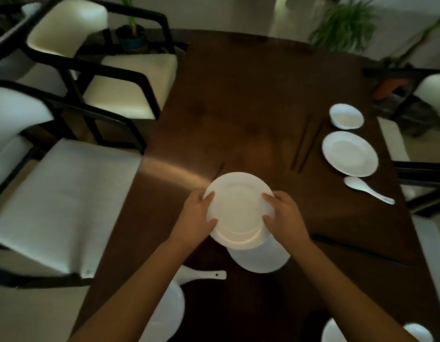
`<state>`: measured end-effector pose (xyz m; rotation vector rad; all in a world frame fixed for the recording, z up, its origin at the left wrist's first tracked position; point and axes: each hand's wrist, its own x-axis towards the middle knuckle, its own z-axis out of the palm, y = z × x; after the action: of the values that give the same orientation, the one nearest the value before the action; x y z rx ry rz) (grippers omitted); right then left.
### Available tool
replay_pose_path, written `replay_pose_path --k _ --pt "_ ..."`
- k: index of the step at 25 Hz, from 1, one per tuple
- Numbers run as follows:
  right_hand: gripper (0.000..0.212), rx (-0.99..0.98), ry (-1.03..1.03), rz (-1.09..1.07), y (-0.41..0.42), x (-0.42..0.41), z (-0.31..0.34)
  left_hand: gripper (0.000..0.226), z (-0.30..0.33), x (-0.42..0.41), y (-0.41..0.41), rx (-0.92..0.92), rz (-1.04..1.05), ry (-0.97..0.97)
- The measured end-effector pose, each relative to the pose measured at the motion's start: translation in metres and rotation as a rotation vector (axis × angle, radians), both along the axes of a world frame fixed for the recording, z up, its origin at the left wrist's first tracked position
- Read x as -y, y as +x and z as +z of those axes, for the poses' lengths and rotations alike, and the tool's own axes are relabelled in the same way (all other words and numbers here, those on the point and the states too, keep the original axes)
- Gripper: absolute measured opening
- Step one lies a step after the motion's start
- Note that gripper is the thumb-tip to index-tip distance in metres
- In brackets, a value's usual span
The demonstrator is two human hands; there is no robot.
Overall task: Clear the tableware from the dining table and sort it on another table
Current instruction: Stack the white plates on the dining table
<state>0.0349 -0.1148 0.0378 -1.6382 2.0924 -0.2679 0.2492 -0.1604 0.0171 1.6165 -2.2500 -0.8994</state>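
Both hands grip one white plate (238, 209) at the centre of the frame. The left hand (198, 218) closes on its left rim, with fingers (209, 197) curled over the edge. The right hand (285, 218) closes on the right rim in the same way. The plate appears raised above the dark wooden table (238, 95) and partly overlaps a second plate (259, 260) lying just below it in the frame. Whether the two plates touch cannot be determined.

Status of the task, as a judgement: clearing is at an early stage. Most tableware remains on the table.

Items remaining, right side of the frame:
- a small bowl (346, 116) at the upper right;
- a third plate (349, 153) just below that bowl;
- a white spoon (368, 190) below that plate;
- dark chopsticks (306, 146) left of that plate.

Items remaining, lower part of the frame:
- a second spoon (204, 275) at lower centre, partly hidden by the left forearm;
- a blurred white dish (164, 314) at the lower left, just below that spoon;
- two more white pieces (332, 333) cut by the bottom right edge, type unclear.

A thin dark stick (220, 169), probably another chopstick, shows just above the held plate.

The other table for sorting is not in view, so nothing can be confirmed as sorted. The held plate is likely being stacked or gathered for carrying. Cream-cushioned chairs (66, 193) stand at the left of the frame.
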Motion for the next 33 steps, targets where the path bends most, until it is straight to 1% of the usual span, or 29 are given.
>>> replay_pose_path --k 3,7,10,13,17,19,22,26,30,33 --pt "0.051 0.02 0.061 -0.046 -0.029 -0.023 -0.013 0.066 -0.015 -0.011 -0.033 0.045 -0.066 0.06" --pt "0.052 0.053 0.122 -0.055 -0.035 -0.042 -0.033 0.065 -0.031 -0.027 -0.046 0.128 -0.094 0.116" --pt "0.053 0.041 0.146 -0.06 -0.033 -0.047 -0.044 0.063 -0.037 -0.033 -0.048 0.168 -0.085 0.095" --pt "0.052 0.026 0.125 -0.063 -0.033 -0.048 -0.049 0.062 -0.038 -0.035 -0.05 0.174 -0.06 0.079" --pt "0.051 0.009 0.106 -0.066 -0.032 -0.048 -0.053 0.06 -0.04 -0.038 -0.049 0.243 -0.05 0.052" --pt "0.051 -0.014 0.095 -0.085 -0.031 -0.05 -0.054 0.059 -0.04 -0.039 -0.049 0.228 -0.039 0.063" --pt "0.049 -0.106 0.061 -0.066 -0.033 -0.055 -0.054 0.062 -0.039 -0.044 -0.049 0.159 -0.03 0.124" --pt "0.049 0.034 0.092 -0.111 -0.035 -0.058 -0.058 0.071 -0.041 -0.051 -0.053 0.099 -0.03 0.209" --pt "0.049 0.067 0.066 -0.133 -0.048 -0.05 -0.059 0.073 -0.045 -0.045 -0.064 0.09 -0.038 0.192" --pt "0.049 0.07 0.04 -0.138 -0.072 -0.029 -0.06 0.072 -0.045 -0.02 -0.088 0.073 -0.056 0.177"
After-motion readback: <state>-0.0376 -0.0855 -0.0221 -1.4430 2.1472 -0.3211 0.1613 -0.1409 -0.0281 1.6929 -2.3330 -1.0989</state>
